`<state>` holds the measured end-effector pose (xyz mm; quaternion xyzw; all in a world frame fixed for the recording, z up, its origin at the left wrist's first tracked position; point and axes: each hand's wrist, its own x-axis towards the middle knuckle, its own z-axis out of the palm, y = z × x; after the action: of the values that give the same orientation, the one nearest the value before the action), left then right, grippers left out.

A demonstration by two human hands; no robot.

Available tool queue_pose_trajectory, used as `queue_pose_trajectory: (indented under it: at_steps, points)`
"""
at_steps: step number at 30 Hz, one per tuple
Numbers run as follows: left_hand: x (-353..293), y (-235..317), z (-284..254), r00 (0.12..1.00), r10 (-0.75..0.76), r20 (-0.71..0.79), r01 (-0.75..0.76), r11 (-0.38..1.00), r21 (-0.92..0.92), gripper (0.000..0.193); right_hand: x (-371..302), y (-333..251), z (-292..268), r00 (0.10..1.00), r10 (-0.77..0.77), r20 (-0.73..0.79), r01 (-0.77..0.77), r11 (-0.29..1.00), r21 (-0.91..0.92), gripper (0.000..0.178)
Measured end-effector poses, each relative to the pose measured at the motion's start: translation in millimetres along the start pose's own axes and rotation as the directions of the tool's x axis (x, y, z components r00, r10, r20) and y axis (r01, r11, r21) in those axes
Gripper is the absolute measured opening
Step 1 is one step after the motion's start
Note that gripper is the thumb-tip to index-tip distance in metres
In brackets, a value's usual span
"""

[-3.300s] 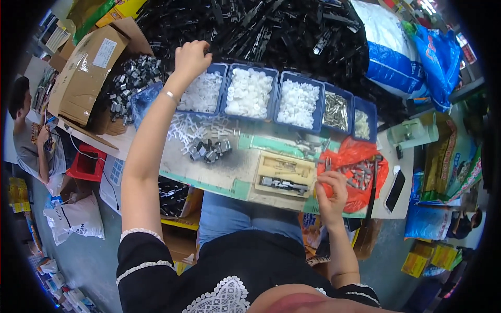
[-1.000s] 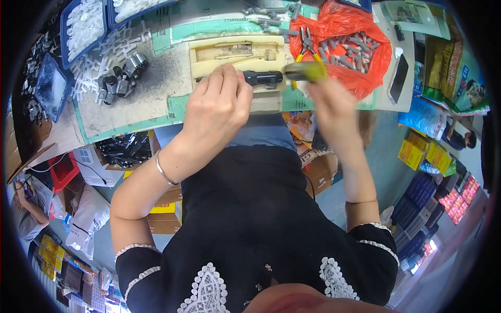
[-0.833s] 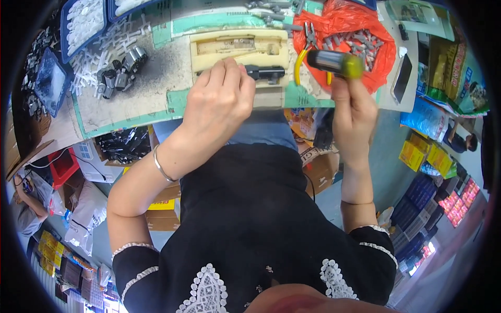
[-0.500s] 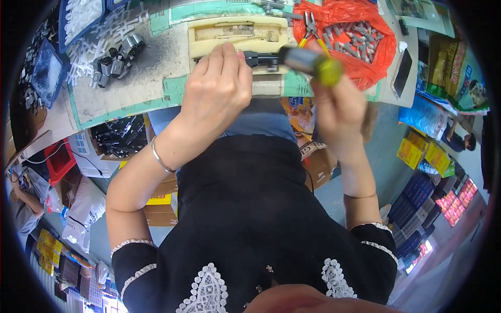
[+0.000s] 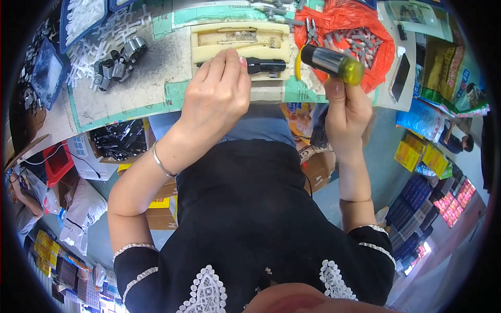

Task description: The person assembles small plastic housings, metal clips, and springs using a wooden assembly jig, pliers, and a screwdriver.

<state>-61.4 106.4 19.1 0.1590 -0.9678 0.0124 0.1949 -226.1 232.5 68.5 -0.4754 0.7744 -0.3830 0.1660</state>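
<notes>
- The right hand (image 5: 347,112) was closed around the handle of a screwdriver (image 5: 330,61) with a clear yellow end. The tool was held up off the table, just over the edge of the mat.
- The left hand (image 5: 216,96) was laid on a cream block (image 5: 240,44) with shaped hollows, its fingers bent down onto the block. If anything was pinched under those fingers, it could not be seen.
- A small black part (image 5: 265,65) was resting in the block, just beside the left fingertips.
- For the work to go well, the black part was best kept pressed flat in its hollow, so it would not roll. The screwdriver tip was best brought down straight, not slanted, and turned slowly.
- The block was sitting on a green mat (image 5: 130,78) with dark, dirty marks.
- Farther back, grey bits were heaped in a red bag (image 5: 344,26), close to the right hand.
- On the far left, small metal pieces (image 5: 117,60) and white plastic bits (image 5: 86,13) were spread out.
</notes>
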Motion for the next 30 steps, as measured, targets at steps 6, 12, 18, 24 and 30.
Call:
queue_pose_trajectory:
  at_steps: [6,12,18,24,30]
  points:
    - [1.2,-1.9,-0.6,0.998,-0.06,-0.009,0.059,0.994,-0.089,0.023,4.3,8.9,0.5,0.996,0.023,0.09,-0.014,0.995,-0.102,0.019]
    - [2.8,-5.8,-3.6,0.991,-0.114,-0.069,0.095,0.969,-0.228,0.019,14.6,15.3,7.3,0.98,-0.012,0.197,0.049,0.982,-0.184,0.02]
    - [-24.5,40.7,-5.2,0.963,-0.267,0.02,0.264,0.933,-0.245,0.026,27.4,-21.8,16.5,0.987,-0.152,0.059,0.148,0.986,0.076,0.016]
    - [-33.7,52.1,8.3,0.956,-0.286,0.067,0.291,0.953,-0.082,0.005,41.8,-22.1,40.6,0.919,-0.295,0.262,0.332,0.937,-0.111,0.022]
    - [-41.1,55.4,13.3,0.951,-0.302,0.07,0.308,0.945,-0.106,0.005,36.7,-16.7,49.4,0.878,-0.307,0.366,0.401,0.89,-0.216,0.022]
